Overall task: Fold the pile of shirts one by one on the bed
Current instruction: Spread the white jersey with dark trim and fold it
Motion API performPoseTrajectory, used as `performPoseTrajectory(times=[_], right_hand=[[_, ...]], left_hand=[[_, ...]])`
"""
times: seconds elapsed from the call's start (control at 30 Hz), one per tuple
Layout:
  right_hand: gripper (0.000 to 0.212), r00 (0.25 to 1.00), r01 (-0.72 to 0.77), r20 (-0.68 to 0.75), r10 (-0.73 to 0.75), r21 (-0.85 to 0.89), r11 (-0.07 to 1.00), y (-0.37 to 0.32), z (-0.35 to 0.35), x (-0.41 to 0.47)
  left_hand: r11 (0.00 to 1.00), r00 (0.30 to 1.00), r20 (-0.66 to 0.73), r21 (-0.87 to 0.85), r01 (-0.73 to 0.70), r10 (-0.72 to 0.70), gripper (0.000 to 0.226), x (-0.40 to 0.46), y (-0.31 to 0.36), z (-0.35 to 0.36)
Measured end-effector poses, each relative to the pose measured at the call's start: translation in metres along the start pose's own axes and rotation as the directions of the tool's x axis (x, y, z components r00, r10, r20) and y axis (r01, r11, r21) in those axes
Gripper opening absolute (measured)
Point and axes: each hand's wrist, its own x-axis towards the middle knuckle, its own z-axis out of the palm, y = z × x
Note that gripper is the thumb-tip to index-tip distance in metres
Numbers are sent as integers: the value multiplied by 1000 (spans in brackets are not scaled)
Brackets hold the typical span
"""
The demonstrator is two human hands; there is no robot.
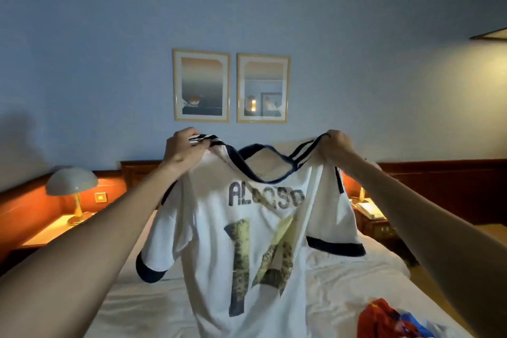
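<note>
- White football shirt (247, 241) with dark navy collar and sleeve cuffs hangs in the air in front of the camera, held up by its two shoulders above the bed (356, 282).
- Its back faces the camera, showing worn dark lettering that reads roughly "ALONSO" over a cracked number 14.
- Left hand (183, 149) has its grip curled round the striped left shoulder of the shirt, fabric bunched in the fingers.
- Right hand (338, 147) has its grip pinching the striped right shoulder in the same way; both bare arms reach forward and up.
- Shirt body drops down out of the bottom of the view; the sleeves hang loose on each side.
- Bed below is covered in a rumpled white sheet.
- Pile of other shirts (389, 320), red and blue, lies on the bed at the lower right, partly cut off by the edge.
- Behind, a pale blue wall carries two framed pictures (230, 85) side by side.
- Lamp (72, 186) with a pale dome shade stands lit on the left bedside table (52, 230).
- Dark wood headboard (140, 170) runs along the wall behind the shirt.
</note>
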Motion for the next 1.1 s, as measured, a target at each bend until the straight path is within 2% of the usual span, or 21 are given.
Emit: performPoseTrajectory(times=[0.07, 0.13, 0.2, 0.27, 0.33, 0.43, 0.5, 0.6, 0.7, 0.77, 0.87, 0.97, 1.03, 1.1], right_hand=[[29, 998, 67, -3, -67, 49, 997, -2, 5, -6], [24, 990, 139, 24, -142, 110, 984, -4, 9, -16], [30, 976, 179, 100, -192, 124, 976, -6, 12, -26], [34, 953, 187, 232, -195, 57, 981, -6, 18, -30], [35, 950, 110, 283, -130, 87, 990, -7, 27, -31], [29, 973, -45, 227, -44, 372, 927, -9, 39, -32], [17, 963, -65, 261, -70, 474, 878, -15, 46, -36], [31, 960, 8, 254, -116, 392, 920, -32, 54, -48], [18, 951, 60, 262, -165, 365, 929, -51, 55, -58], [22, 936, 81, 299, -189, 338, 938, -63, 56, -62], [17, 962, 120, 203, -182, 282, 952, -81, 63, -59], [18, 980, 148, 92, -174, 236, 961, -96, 71, -60], [21, 982, 139, 96, -164, 225, 964, -103, 76, -62], [23, 981, 123, 121, -155, 234, 964, -109, 81, -65]], left_hand=[[1000, 999, -49, -12, 2, -3, 18, 0, -4, -6], [996, 995, -73, -74, 59, -64, 19, 3, -7, -11], [981, 985, -95, -144, 127, -141, 21, 6, -11, -20], [953, 977, -89, -256, 164, -192, 22, 12, -20, -26], [932, 979, -81, -332, 148, -185, 26, 12, -24, -33], [944, 995, -43, -322, 71, -89, 36, 4, -21, -42], [957, 999, -28, -287, 34, -43, 40, 1, -22, -48], [959, 999, 3, -279, 43, -44, 29, 3, -30, -65], [969, 995, -48, -238, 71, -84, 29, 6, -40, -88], [986, 991, -98, -148, 71, -86, 25, 8, -49, -100], [995, 975, -210, -80, 62, -78, 11, 8, -60, -113], [994, 961, -258, -70, 88, -103, 14, 9, -81, -119], [988, 951, -269, -69, 137, -151, 17, 11, -95, -120], [970, 940, -256, -155, 189, -225, 20, 13, -104, -119]])
